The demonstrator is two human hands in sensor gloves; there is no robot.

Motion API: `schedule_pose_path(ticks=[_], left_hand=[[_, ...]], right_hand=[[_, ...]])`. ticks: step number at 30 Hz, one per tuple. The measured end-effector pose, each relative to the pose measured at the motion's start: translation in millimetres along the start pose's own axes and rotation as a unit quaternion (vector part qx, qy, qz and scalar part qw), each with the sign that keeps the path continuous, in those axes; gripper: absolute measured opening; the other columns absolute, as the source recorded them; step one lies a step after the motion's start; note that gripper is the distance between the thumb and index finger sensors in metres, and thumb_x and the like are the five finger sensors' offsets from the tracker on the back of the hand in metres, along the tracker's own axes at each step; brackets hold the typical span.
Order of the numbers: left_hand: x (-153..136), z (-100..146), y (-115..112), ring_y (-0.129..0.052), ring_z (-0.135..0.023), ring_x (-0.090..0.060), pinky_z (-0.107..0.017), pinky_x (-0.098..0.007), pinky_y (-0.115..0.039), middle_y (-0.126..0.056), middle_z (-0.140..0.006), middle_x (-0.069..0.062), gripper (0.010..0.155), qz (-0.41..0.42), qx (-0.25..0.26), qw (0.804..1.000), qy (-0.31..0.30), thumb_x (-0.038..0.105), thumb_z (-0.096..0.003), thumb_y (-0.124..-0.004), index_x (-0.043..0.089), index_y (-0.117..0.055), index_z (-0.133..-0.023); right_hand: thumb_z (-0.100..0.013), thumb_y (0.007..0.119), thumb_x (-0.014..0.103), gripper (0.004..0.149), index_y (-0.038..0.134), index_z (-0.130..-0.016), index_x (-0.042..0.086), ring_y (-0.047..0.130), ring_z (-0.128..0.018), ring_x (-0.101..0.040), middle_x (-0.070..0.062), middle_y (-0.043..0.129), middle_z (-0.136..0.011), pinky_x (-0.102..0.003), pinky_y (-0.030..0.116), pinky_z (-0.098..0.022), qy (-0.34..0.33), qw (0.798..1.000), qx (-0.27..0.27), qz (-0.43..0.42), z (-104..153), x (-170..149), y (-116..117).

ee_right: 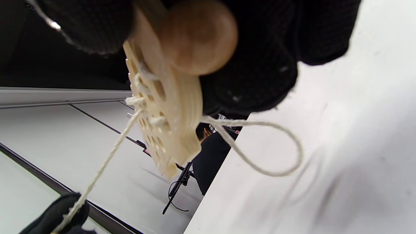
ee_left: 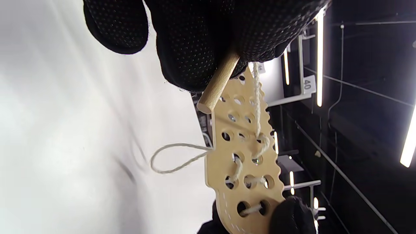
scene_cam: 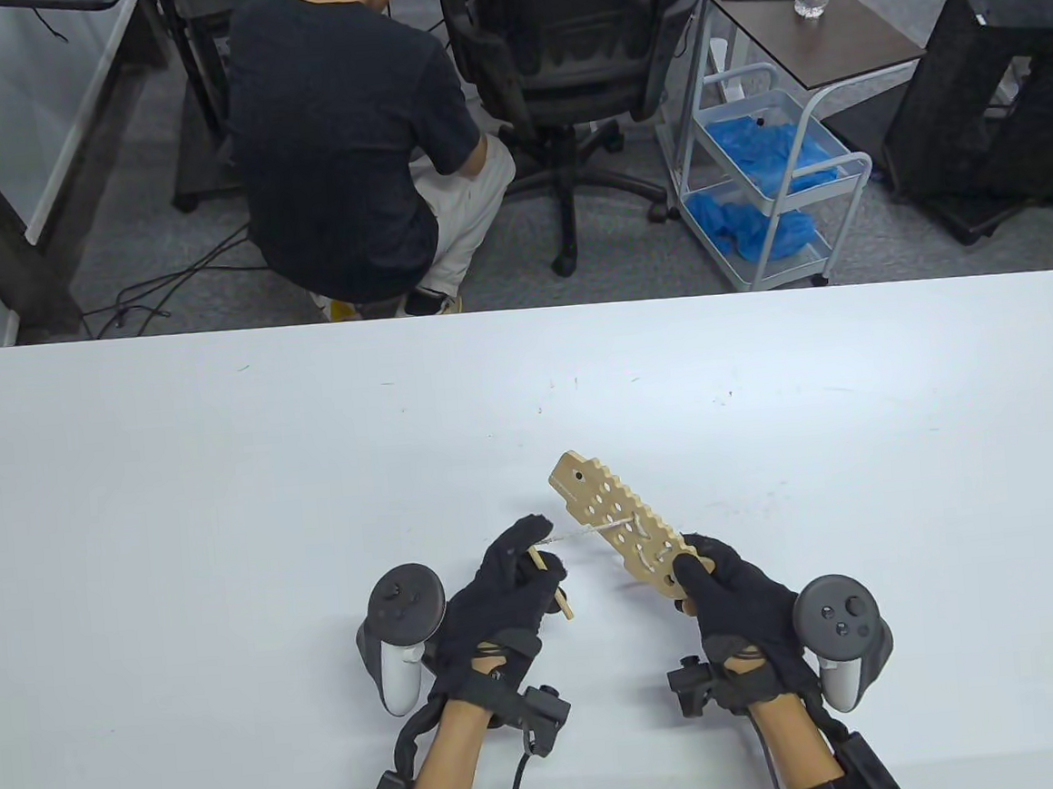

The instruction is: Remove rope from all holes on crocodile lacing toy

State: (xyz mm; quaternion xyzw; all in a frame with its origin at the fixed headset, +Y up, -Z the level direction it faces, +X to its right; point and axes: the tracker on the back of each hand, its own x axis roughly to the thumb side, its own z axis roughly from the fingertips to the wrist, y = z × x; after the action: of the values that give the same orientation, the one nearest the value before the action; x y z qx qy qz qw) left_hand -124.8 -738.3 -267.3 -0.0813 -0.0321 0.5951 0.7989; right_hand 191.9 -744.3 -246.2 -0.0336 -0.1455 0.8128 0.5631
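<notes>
White table (scene_cam: 224,491) carries the work. Background cart (scene_cam: 778,179): both baskets hold blue crumpled material. Crocodile board (scene_cam: 623,528) is held tilted above the table near the front edge, at centre-right. Right hand (scene_cam: 735,610) grips the board's near end, fingers pressed together on it; a wooden knob (ee_right: 198,35) sits by those fingers. Left hand (scene_cam: 510,587), just beside the board, is curled round the wooden needle (scene_cam: 552,584), pinching it. Rope (scene_cam: 592,528) runs taut from needle to the board, is laced through the holes nearest the right hand, and a slack loop (ee_left: 175,157) hangs off the board's edge.
</notes>
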Motion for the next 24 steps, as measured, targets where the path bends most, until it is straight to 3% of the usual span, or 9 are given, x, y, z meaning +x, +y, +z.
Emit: schedule_pose_path(ticks=[3,4,5,6,10,11,12,18,24], left_hand=[[-3,-1,5,-0.096,-0.066,-0.014,-0.063,-0.051,-0.077,-0.086,-0.090,0.004,0.066,-0.001,0.011,1.000,0.006,0.026,-0.0511,-0.084,0.037,-0.055,-0.110],[-4,-1,6,-0.096,-0.067,-0.014,-0.063,-0.051,-0.077,-0.086,-0.090,0.004,0.065,0.001,0.014,1.000,0.008,0.035,-0.0512,-0.081,0.036,-0.054,-0.110],[-5,-1,8,-0.096,-0.066,-0.014,-0.063,-0.051,-0.077,-0.087,-0.090,0.004,0.066,0.002,0.018,1.000,0.010,0.026,-0.0510,-0.085,0.036,-0.055,-0.110],[-6,-2,10,-0.096,-0.066,-0.014,-0.063,-0.051,-0.077,-0.087,-0.090,0.004,0.063,0.002,0.021,1.000,0.011,0.035,-0.0512,-0.081,0.037,-0.056,-0.109],[-11,-3,18,-0.096,-0.066,-0.014,-0.063,-0.051,-0.077,-0.087,-0.090,0.004,0.061,0.007,0.040,0.999,0.018,0.036,-0.0517,-0.080,0.039,-0.058,-0.108],[-12,-3,19,-0.096,-0.066,-0.014,-0.063,-0.051,-0.077,-0.088,-0.090,0.004,0.062,0.009,0.044,0.999,0.019,0.027,-0.0519,-0.083,0.040,-0.059,-0.108],[-13,-3,21,-0.097,-0.066,-0.014,-0.063,-0.051,-0.077,-0.088,-0.090,0.004,0.059,0.013,0.048,0.999,0.021,0.036,-0.0520,-0.080,0.040,-0.059,-0.108],[-21,-4,32,-0.097,-0.065,-0.014,-0.062,-0.050,-0.078,-0.090,-0.088,0.004,0.054,0.029,0.070,0.997,0.032,0.039,-0.0528,-0.077,0.040,-0.063,-0.105],[-25,-4,38,-0.098,-0.065,-0.014,-0.062,-0.049,-0.079,-0.091,-0.088,0.005,0.052,0.039,0.082,0.995,0.039,0.039,-0.0530,-0.077,0.040,-0.065,-0.103]], right_hand=[[-0.042,0.080,0.038,0.049,0.085,-0.077,0.004,0.100,-0.039,-0.036,-0.022,0.099,-0.060,-0.061,0.077,-0.043,0.024,1.000,-0.007,-0.017,-1,-5,-3],[-0.042,0.079,0.038,0.050,0.085,-0.078,0.003,0.100,-0.039,-0.035,-0.023,0.098,-0.060,-0.061,0.077,-0.043,0.033,0.999,-0.009,-0.022,-1,-7,-4],[-0.042,0.079,0.038,0.050,0.085,-0.077,0.003,0.100,-0.039,-0.036,-0.023,0.098,-0.060,-0.061,0.077,-0.043,0.040,0.999,-0.012,-0.029,-2,-9,-5],[-0.042,0.079,0.038,0.050,0.085,-0.077,0.003,0.100,-0.039,-0.036,-0.023,0.098,-0.060,-0.061,0.077,-0.043,0.048,0.998,-0.016,-0.037,-2,-11,-6],[-0.043,0.079,0.038,0.050,0.085,-0.077,0.003,0.100,-0.039,-0.036,-0.023,0.098,-0.060,-0.061,0.077,-0.043,0.080,0.994,-0.031,-0.067,-3,-17,-11],[-0.043,0.079,0.038,0.050,0.085,-0.077,0.003,0.100,-0.039,-0.036,-0.023,0.098,-0.060,-0.061,0.077,-0.043,0.087,0.993,-0.034,-0.073,-3,-19,-12],[-0.043,0.079,0.038,0.050,0.085,-0.077,0.003,0.100,-0.039,-0.035,-0.023,0.098,-0.060,-0.060,0.077,-0.043,0.094,0.992,-0.037,-0.080,-3,-20,-13],[-0.044,0.078,0.038,0.049,0.084,-0.078,0.003,0.100,-0.039,-0.036,-0.023,0.098,-0.061,-0.060,0.077,-0.043,0.183,0.964,-0.051,-0.185,-1,-36,-17],[-0.045,0.077,0.039,0.050,0.083,-0.079,0.003,0.099,-0.040,-0.036,-0.024,0.097,-0.062,-0.060,0.077,-0.043,0.217,0.952,-0.064,-0.206,-2,-43,-25]])
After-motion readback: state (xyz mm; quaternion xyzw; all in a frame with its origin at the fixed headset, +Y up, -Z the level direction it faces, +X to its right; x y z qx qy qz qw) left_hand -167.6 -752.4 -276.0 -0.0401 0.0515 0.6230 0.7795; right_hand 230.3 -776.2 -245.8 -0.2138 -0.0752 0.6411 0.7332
